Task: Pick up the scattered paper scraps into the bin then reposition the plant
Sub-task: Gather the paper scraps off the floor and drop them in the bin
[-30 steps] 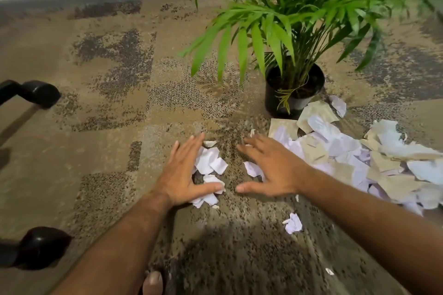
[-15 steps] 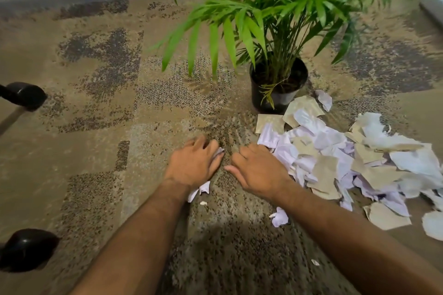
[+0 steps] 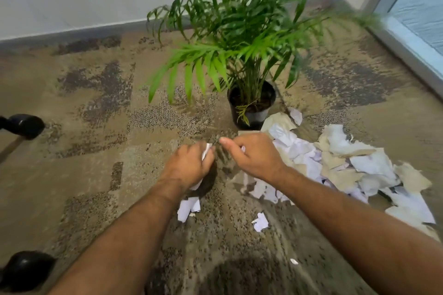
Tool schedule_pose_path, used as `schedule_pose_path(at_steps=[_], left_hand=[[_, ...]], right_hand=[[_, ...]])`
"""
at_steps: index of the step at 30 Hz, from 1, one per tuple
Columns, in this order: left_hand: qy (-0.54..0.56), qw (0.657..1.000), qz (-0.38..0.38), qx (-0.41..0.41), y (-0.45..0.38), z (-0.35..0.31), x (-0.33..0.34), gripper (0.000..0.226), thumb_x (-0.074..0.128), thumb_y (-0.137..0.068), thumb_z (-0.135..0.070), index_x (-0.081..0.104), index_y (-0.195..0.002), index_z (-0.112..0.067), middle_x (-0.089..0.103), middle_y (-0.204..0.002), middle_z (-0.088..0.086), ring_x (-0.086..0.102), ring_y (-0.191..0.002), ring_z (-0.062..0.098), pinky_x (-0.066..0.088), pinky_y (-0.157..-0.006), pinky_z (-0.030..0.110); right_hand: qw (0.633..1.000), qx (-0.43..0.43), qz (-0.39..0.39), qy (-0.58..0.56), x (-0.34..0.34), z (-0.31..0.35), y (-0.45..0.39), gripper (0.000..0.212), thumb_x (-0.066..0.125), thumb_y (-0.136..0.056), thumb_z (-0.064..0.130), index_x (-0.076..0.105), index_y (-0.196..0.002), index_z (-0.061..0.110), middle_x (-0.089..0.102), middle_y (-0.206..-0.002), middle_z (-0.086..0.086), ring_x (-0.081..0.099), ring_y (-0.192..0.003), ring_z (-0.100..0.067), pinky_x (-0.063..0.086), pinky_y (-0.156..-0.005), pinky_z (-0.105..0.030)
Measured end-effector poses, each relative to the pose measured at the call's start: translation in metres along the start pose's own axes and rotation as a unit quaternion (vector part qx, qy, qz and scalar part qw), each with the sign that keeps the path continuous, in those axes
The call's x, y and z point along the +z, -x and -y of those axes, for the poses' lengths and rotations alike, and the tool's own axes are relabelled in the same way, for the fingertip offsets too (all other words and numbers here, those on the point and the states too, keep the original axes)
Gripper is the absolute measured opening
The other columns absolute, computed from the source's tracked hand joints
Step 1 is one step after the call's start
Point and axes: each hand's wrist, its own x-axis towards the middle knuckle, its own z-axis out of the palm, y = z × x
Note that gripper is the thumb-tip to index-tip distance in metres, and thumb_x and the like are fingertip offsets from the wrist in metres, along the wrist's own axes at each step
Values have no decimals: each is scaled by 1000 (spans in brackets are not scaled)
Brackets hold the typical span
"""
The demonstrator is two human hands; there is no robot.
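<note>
Office: carpet tiles (image 3: 100, 108), chair castors (image 3: 26, 124)

Matt, mottled carpet (image 3: 100, 175) looks rough; torn paper scraps (image 3: 354, 165) are matt and crumpled; the plant pot (image 3: 254, 117) is smooth plastic; chair casters (image 3: 26, 124) glossy black

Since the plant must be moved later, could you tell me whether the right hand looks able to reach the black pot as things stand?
Probably yes: the right hand is just short of the black pot, with only carpet between, though it seems closed on paper.
</note>
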Motion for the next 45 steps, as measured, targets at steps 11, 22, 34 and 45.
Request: schedule_pose_path(at_steps=[11,22,34,45], left_hand=[[257,940,-182,134,-26,-207,-118,44,49,-95,-38,38,-63,-9,40,-52,4,42,-54,29,24,-52,40],[407,861,-60,298,30,-492,-153,37,49,-91,-40,45,-65,-14,61,-72,20,57,-76,42,42,-61,42],[199,879,173,397,64,-550,-79,49,49,-94,-55,58,-115,-11,67,-106,9,61,-97,26,48,-79,38],[285,903,5,321,-18,-364,-135,17,70,-87,-31,72,-93,-16,70,-84,-7,64,-76,5,52,-72,23]], right_hand=[[956,85,-270,-80,-228,35,-10,62,55,-96,39,25,-45,19,23,-43,8,23,-41,-7,24,-45,-31],[849,216,-472,100,-456,-6,143,69,44,-93,58,31,-46,8,27,-43,1,29,-44,-10,26,-50,-32],[776,598,-50,193,-479,-79,269,58,30,-100,46,62,-124,3,56,-135,-22,54,-120,-35,43,-99,-38],[937,191,-178,232,-365,-12,122,46,48,-88,54,66,-111,19,71,-110,-7,63,-102,-26,46,-85,-34]])
